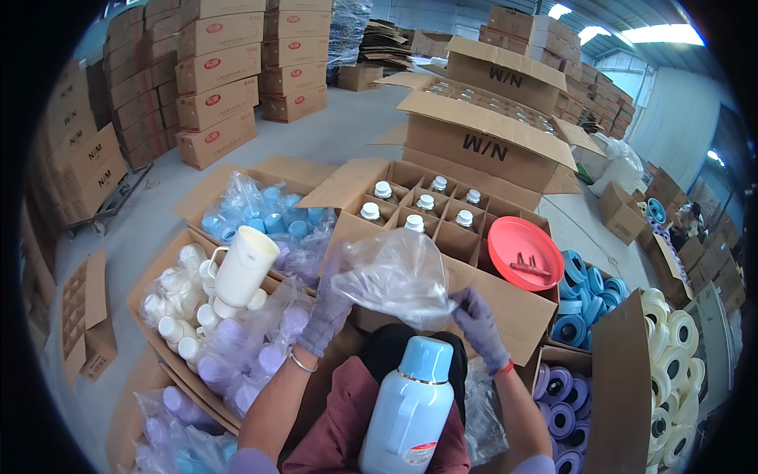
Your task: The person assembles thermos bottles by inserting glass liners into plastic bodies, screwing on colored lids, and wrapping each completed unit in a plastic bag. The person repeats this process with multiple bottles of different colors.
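A clear plastic bag (399, 276) is spread between my gloved hands, above my lap. My right hand (480, 322) pinches its right edge. My left hand (328, 308) grips the left side, its fingers partly hidden by the film. Below the bag, a light blue thermos flask (407, 419) with a blue cup lid stands upright between my legs, with neither hand on it. Beyond the bag is a divided carton (379, 170) holding several bottles with white caps. A red round tray (521, 253) with small dark red pieces rests on its right corner.
At left, cartons hold bagged white cups (193, 316), purple cups (268, 359) and blue cups (272, 209). On the right lie blue rings (576, 292), purple rings (562, 419) and cream rings (671, 363). Stacked boxes (217, 79) stand behind; another open carton (482, 146) is ahead.
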Tool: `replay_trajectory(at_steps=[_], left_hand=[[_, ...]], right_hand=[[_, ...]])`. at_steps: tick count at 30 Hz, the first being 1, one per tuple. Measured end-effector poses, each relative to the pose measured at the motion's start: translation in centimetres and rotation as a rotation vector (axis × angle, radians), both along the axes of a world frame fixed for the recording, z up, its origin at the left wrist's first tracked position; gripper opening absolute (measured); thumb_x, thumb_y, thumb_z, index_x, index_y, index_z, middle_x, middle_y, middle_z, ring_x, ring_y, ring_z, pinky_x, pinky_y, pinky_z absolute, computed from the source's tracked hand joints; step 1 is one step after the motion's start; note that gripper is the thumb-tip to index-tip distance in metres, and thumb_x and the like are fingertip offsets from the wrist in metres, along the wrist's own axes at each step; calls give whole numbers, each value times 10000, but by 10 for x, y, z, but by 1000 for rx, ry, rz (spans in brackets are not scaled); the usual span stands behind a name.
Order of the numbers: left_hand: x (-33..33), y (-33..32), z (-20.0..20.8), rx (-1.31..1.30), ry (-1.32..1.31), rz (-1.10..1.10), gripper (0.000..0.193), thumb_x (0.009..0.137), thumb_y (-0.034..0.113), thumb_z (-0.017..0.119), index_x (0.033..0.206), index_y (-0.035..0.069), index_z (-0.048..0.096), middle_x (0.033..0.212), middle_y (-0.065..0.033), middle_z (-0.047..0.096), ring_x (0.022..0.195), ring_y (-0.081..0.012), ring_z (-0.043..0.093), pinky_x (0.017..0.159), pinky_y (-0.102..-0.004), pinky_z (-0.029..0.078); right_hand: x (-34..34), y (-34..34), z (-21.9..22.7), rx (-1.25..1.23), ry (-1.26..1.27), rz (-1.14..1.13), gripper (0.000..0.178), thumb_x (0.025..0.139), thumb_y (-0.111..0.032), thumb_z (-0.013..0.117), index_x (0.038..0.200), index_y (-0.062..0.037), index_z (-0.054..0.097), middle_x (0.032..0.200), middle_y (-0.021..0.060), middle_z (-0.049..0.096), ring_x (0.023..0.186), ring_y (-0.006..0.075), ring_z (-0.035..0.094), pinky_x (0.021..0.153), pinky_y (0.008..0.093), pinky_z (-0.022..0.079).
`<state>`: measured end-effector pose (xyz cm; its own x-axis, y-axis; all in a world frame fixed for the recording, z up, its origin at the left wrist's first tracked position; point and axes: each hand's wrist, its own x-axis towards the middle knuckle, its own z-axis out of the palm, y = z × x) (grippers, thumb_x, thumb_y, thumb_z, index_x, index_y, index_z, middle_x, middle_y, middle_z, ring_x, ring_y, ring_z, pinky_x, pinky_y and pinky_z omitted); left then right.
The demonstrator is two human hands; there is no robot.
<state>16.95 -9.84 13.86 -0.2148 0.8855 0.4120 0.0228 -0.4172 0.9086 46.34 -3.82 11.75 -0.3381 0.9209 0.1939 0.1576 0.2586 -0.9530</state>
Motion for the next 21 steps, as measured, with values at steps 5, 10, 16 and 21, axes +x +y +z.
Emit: replay_trajectory(at_steps=[5, 10, 16, 21], left_hand=[[31, -28, -56, -430, -11, -252, 267, 972, 174, 627, 1119, -31, 714, 986, -33, 730, 888, -133, 668, 831, -256, 525], [42, -128, -47, -76, 276, -285, 401, 955, 314, 569, 1199, 19, 687, 972, -143, 706, 898, -255, 662, 876, -363, 514], [24, -211, -59, 119, 684, -649, 343, 897, 186, 664, 1230, 102, 674, 997, -115, 628, 1032, -280, 608, 1022, -453, 435], [-12, -256, -84, -317, 448, -727, 228, 948, 135, 671, 1158, 48, 672, 1080, -122, 666, 1038, -260, 648, 914, -377, 519]], right_hand=[[32, -53, -39, 221, -336, -186, 114, 814, 35, 561, 926, 15, 563, 792, 89, 581, 746, 144, 561, 667, 298, 457], [51, -151, -36, 206, -43, -29, 99, 788, 27, 581, 848, -52, 588, 900, 96, 560, 913, 277, 585, 893, 410, 462], [57, -213, -54, 388, -516, -7, 297, 712, -145, 720, 984, -112, 604, 1105, 135, 552, 1135, 382, 527, 984, 558, 405], [66, -280, -63, 449, -624, 310, 349, 695, -298, 753, 964, -132, 604, 1087, 139, 545, 1133, 382, 513, 1022, 625, 370]])
